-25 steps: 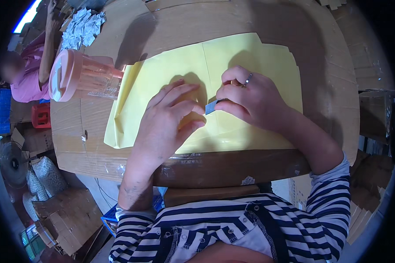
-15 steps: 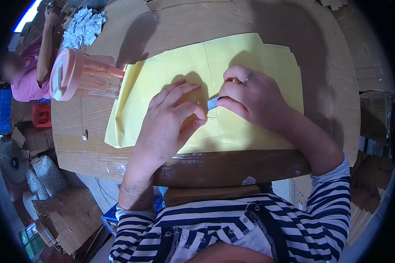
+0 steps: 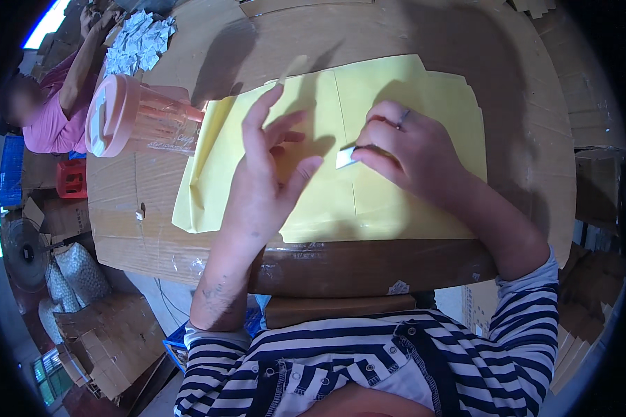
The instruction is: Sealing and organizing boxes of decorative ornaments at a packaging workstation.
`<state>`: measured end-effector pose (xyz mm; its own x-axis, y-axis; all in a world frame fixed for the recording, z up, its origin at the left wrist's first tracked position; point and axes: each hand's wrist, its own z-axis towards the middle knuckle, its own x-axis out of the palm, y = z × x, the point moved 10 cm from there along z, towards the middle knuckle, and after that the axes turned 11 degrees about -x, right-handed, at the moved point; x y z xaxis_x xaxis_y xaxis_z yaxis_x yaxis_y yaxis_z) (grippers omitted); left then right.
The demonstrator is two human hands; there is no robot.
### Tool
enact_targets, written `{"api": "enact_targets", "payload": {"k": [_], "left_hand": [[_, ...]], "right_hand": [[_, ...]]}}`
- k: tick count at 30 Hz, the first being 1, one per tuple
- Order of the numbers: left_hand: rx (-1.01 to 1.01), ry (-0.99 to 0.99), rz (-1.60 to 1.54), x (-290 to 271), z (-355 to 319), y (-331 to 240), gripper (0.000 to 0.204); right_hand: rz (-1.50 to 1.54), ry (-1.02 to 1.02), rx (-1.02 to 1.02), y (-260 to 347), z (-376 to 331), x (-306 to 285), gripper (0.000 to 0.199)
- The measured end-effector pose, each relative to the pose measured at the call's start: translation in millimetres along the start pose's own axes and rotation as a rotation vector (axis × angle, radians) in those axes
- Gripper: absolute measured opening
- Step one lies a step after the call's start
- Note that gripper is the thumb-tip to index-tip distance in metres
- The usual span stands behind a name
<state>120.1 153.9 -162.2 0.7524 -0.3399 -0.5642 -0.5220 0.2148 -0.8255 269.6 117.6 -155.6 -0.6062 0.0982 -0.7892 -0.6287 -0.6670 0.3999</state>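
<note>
Yellow paper sheets point(image 3: 410, 201) lie on the cardboard-covered table, their left edge curled up. Above them my right hand point(image 3: 414, 149) is closed, thumb against fingers, pinching a small flat white piece point(image 3: 345, 158) with a bluish edge; what else is inside the fist is hidden. To its left my left hand point(image 3: 268, 163) has its fingers apart, the index stretched out. At that fingertip shows a thin, pale translucent strip point(image 3: 293, 68), blurred; it seems to touch the tip rather than be gripped.
A pink-lidded clear cup point(image 3: 149, 121) lies beside the paper's left edge. Behind it is a pile of small pale-blue packets point(image 3: 140, 43). A person in pink point(image 3: 59, 104) sits at the far left. Near them stand a red crate point(image 3: 71, 179) and a fan point(image 3: 28, 254).
My left hand has left the small piece, moving up and left, and its fingers have spread. The pale strip now shows at its index fingertip. My right hand keeps the piece.
</note>
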Motion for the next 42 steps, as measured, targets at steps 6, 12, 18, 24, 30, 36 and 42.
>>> {"api": "enact_targets", "payload": {"k": [6,12,18,24,30,36,42], "left_hand": [[0.078,-0.006,0.073,11.6,1.4,-5.4,0.09],[0.1,0.021,0.073,15.1,0.1,-5.9,0.088],[0.081,0.059,0.141,17.2,-0.4,-7.1,0.083],[0.051,0.084,0.151,20.2,-0.2,-6.1,0.079],[0.077,0.05,0.105,17.5,-3.7,-11.0,0.076],[0.171,0.079,0.157,18.9,-10.5,-18.8,0.076],[0.225,0.132,-0.081,4.9,-44.2,-71.4,0.081]], "right_hand": [[-0.07,-0.156,0.129,-15.6,-5.6,-10.9,0.019],[-0.062,-0.134,0.102,-12.5,-4.8,-8.7,0.018],[-0.03,-0.141,0.099,-14.8,-5.1,-9.0,0.017],[-0.001,-0.146,0.082,-14.8,-4.5,-8.8,0.014],[0.006,-0.174,0.082,-11.0,-5.1,-12.7,0.013],[-0.08,-0.093,0.134,-14.8,-6.3,-3.2,0.012],[-0.083,-0.152,0.05,-16.0,-6.6,-10.2,0.019]]}}
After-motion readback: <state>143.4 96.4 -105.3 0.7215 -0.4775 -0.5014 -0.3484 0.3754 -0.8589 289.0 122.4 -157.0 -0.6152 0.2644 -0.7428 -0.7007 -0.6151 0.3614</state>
